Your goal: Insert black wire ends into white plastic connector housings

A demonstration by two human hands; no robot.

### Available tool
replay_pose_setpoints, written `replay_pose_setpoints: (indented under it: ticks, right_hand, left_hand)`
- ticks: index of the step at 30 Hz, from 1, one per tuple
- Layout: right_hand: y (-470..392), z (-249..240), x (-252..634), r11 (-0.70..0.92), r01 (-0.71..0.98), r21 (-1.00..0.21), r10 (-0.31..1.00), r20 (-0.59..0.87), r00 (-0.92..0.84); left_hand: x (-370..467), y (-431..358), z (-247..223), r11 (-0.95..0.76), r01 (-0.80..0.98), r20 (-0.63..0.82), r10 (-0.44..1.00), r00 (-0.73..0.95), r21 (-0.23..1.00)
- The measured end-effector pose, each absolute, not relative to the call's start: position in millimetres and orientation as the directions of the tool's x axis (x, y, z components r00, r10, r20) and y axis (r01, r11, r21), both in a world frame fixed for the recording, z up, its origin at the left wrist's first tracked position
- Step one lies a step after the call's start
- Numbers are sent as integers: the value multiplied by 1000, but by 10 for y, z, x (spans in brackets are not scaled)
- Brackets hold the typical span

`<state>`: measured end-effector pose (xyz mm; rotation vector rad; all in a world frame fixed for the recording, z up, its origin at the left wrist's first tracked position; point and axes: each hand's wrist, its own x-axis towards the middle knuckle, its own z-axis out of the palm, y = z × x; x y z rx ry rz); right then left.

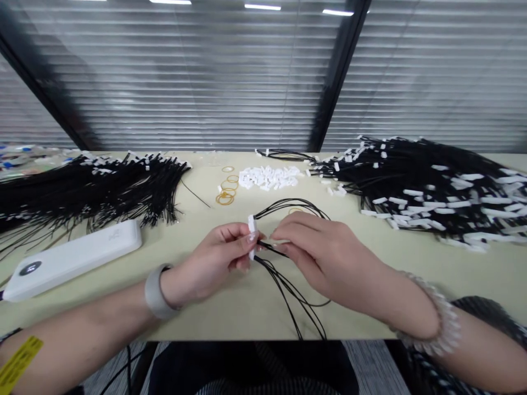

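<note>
A long white connector [252, 222] stands on end between the thumb and fingers of my left hand [230, 247]. Several black wires [288, 204] run out of its right side, some arching up and behind my right hand, others [288, 285] trailing down past the table's front edge. My right hand [313, 247] is closed in a pinch on the middle black wires, just right of the connector. The ends of those wires are hidden by the fingers.
A pile of small white connectors [269, 178] and yellow rubber bands [225, 196] lie ahead. Black wire bundles [135, 189] and a white power bank [74, 260] are at left. A large heap of wires with white connectors [428, 164] is at right, before a blind-covered window [197, 77].
</note>
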<state>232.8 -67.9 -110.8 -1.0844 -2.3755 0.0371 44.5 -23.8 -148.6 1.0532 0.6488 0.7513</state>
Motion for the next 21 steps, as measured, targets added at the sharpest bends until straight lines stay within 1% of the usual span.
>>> replay_pose_setpoints:
  ticks: [2, 4, 6, 8, 10, 14, 18, 21]
  right_hand:
    - [-665, -1144, 2312, 713, 663, -227, 676, 473, -565]
    - [-654, -1165, 2314, 746, 638, -191, 631, 511, -584]
    - [-654, -1160, 2330, 737, 658, -155, 608, 578, -544]
    - [-664, -1136, 2348, 693, 705, -155, 614, 639, -463]
    - [-678, -1112, 2358, 656, 732, -183, 642, 645, -414]
    - [-691, -1117, 2351, 664, 699, -266, 674, 618, -406]
    - [-698, -1165, 2320, 597, 710, -373, 720, 639, -270]
    - [-706, -1194, 2297, 576, 701, -422, 737, 638, -222]
  left_hand:
    - [445, -238, -1494, 302, -231, -118, 806, 580, 925]
    - [443, -237, -1497, 303, -221, -126, 807, 577, 927]
    - [443, -239, -1495, 297, -217, -126, 811, 571, 930]
    - [445, -243, -1487, 289, -216, -125, 819, 560, 933]
    - [449, -249, -1475, 277, -219, -116, 827, 550, 936]
    - [447, -255, -1458, 233, -202, -73, 808, 584, 951]
    - [430, -254, -1464, 163, -145, -41, 790, 612, 976]
    - [424, -262, -1470, 100, -114, -5, 775, 632, 988]
